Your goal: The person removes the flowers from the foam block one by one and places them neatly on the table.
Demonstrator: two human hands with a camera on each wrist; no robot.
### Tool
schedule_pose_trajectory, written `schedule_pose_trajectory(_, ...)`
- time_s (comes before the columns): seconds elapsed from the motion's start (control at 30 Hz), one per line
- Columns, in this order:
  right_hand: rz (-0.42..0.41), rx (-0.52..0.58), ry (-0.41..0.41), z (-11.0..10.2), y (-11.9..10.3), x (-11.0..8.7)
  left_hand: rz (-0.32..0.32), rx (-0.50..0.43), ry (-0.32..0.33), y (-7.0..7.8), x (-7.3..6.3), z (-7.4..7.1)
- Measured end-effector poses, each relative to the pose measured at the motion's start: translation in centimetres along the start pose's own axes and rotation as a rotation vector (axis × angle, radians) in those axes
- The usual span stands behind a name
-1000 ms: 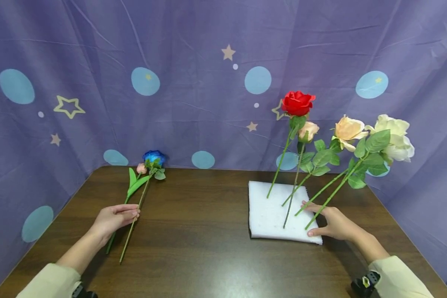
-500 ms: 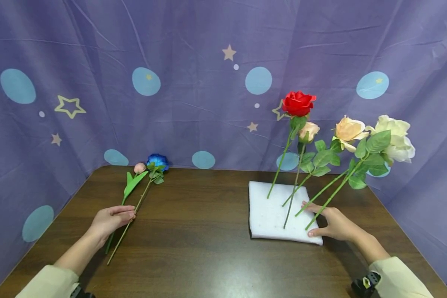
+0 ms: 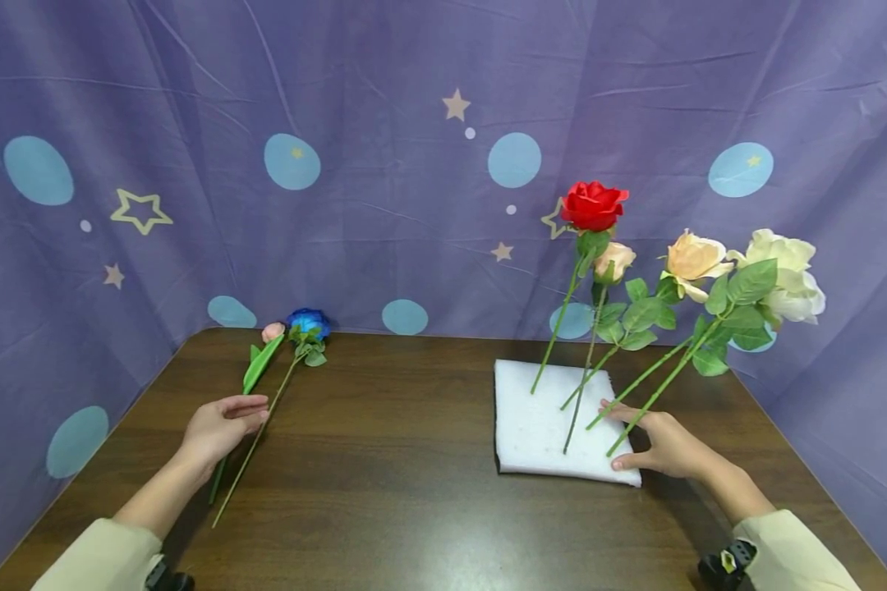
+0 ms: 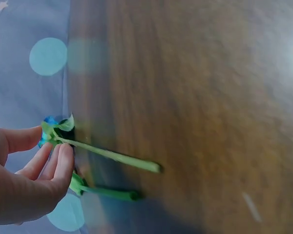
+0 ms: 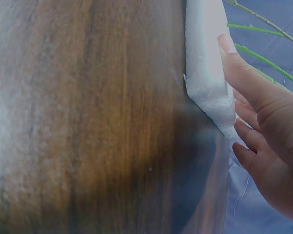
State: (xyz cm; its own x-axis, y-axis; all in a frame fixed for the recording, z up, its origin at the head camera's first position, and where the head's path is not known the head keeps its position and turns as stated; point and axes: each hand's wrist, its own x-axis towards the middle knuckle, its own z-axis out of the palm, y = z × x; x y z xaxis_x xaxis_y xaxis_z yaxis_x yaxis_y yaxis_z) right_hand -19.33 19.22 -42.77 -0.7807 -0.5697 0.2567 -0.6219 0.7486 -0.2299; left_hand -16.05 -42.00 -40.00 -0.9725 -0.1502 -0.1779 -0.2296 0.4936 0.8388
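Note:
A blue rose (image 3: 309,322) lies at a slant on the table's left side, its long stem pointing toward me. Beside it is a pink tulip (image 3: 272,332) with green leaves. My left hand (image 3: 225,423) is over both stems; in the left wrist view its thumb and fingers are parted around the rose stem (image 4: 107,154). On the right, my right hand (image 3: 661,443) rests at the edge of a white foam block (image 3: 525,427), thumb on top, fingers spread. A red rose (image 3: 594,206), peach roses (image 3: 696,257) and white roses (image 3: 779,271) are stuck in it.
The brown wooden table (image 3: 384,476) spans the view. A purple curtain (image 3: 384,131) with stars and dots hangs right behind it. The flower stems lean back and to the right above the right hand.
The blue rose came down, its stem end shifting left beside the tulip. The left fingers have since straightened and parted from the stem. The right hand and foam block stay put.

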Motion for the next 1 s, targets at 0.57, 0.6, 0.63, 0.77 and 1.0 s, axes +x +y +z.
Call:
schedule_pose_trajectory(0.57, 0.006, 0.006, -0.010, -0.1, -0.2, 0.1, 0.126, -0.012, -0.004, 5.3, 1.6, 4.6)
schedule_pose_trajectory(0.6, 0.006, 0.007, -0.012, -0.1, -0.2, 0.2, 0.134, -0.011, -0.003, 5.6, 1.7, 5.0)
schedule_pose_trajectory(0.63, 0.004, 0.007, -0.011, -0.1, -0.2, 0.2, 0.142, -0.015, -0.003, 6.0, 1.8, 5.4)
schedule_pose_trajectory(0.77, 0.006, 0.006, -0.012, -0.1, -0.2, 0.2, 0.167, -0.032, -0.013, 7.3, 2.1, 7.1)
schedule_pose_trajectory(1.0, 0.016, 0.019, -0.024, -0.2, -0.3, 0.1, 0.202, -0.081, -0.031, 9.3, 2.6, 10.1)
